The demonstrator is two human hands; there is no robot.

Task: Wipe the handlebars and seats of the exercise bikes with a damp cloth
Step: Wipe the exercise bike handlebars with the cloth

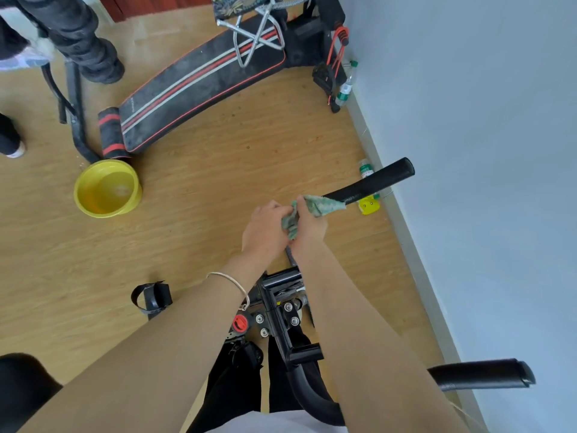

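Observation:
A green patterned cloth (321,205) is wrapped around the inner end of the far black foam handlebar grip (374,182) of the exercise bike. My right hand (309,225) grips the cloth on the bar. My left hand (265,229) pinches the bunched loose end of the cloth just to the left of it. The near handlebar grip (480,373) sticks out to the right at the bottom. The bike's black stem and bolted clamp (278,310) lie between my forearms. The seat is not in view.
A yellow basin (107,189) with water stands on the wood floor to the left. A black sit-up bench (199,85) and a folding stool (253,32) lie beyond. Bottles (346,85) stand along the blue-grey wall on the right. Another person's legs (87,42) are at top left.

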